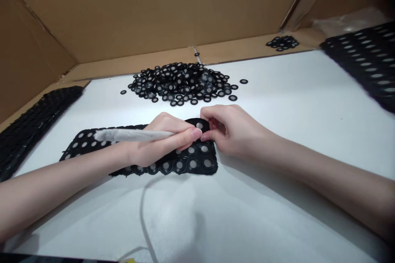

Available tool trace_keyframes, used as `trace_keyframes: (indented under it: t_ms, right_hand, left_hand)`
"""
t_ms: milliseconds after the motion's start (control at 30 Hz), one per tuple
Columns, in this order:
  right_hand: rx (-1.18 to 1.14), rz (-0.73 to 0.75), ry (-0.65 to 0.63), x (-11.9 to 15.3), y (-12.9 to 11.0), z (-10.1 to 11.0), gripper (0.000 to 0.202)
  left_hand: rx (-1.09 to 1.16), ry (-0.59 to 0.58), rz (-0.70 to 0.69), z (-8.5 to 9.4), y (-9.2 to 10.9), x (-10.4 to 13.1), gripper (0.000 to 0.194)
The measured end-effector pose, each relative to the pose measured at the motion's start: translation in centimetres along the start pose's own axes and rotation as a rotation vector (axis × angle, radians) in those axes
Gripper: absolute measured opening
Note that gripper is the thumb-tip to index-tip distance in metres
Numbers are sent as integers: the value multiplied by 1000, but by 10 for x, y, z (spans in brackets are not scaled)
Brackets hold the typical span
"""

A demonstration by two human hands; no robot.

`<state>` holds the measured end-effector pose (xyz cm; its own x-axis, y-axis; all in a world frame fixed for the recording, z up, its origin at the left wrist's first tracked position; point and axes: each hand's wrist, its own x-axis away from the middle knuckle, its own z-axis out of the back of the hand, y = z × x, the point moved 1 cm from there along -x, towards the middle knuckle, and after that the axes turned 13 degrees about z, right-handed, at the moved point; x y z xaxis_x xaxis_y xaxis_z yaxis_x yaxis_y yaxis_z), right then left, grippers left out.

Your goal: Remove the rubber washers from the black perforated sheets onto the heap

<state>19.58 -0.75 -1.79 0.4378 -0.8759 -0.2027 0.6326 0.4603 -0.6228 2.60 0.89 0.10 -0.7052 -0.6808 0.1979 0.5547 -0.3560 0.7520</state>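
A black rubbery sheet (193,164) with rows of round pale-centred discs lies in front of me. My left hand (166,137) is closed around a white wrapped, pen-like tool (129,134), whose thick end points left; its tip is hidden by the fingers. Thumb and forefinger of that hand meet over the sheet's right part. My right hand (226,127) is pinched at the sheet's upper right corner, which looks slightly lifted there. Its fingertips are on the sheet's edge, close to the left thumb.
Beyond the hands is a heap of loose black rings (182,82) with pale centres. A smaller ring pile (282,42) sits at the back right. Stacked black sheets stand at left (33,121) and right (367,61). Cardboard walls (160,8) enclose the white table (277,213).
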Motion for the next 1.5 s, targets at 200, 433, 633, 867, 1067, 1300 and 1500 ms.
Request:
trace_keyframes:
  t_ms: [200, 433, 633, 867, 1067, 1300, 1500]
  right_hand:
    - [21, 22, 17, 1, 1, -1, 31]
    - [-57, 114, -13, 10, 1, 7, 37]
    - [-228, 74, -14, 13, 0, 3, 32]
    - [-258, 38, -16, 14, -3, 1, 33]
    - [-132, 12, -28, 13, -6, 1, 34]
    - [-112, 39, -51, 12, -7, 0, 31]
    - [-47, -2, -82, 12, -8, 1, 33]
  left_hand:
    - [-5, -25, -17, -1, -4, -1, 45]
    - [178, 54, 29, 4, -1, 9, 46]
    - [109, 57, -49, -6, 1, 16, 47]
    - [89, 83, -62, -9, -1, 15, 48]
    - [57, 45, -80, -12, 6, 14, 44]
    - [89, -19, -51, -13, 5, 13, 45]
    - [79, -8, -84, -16, 1, 13, 48]
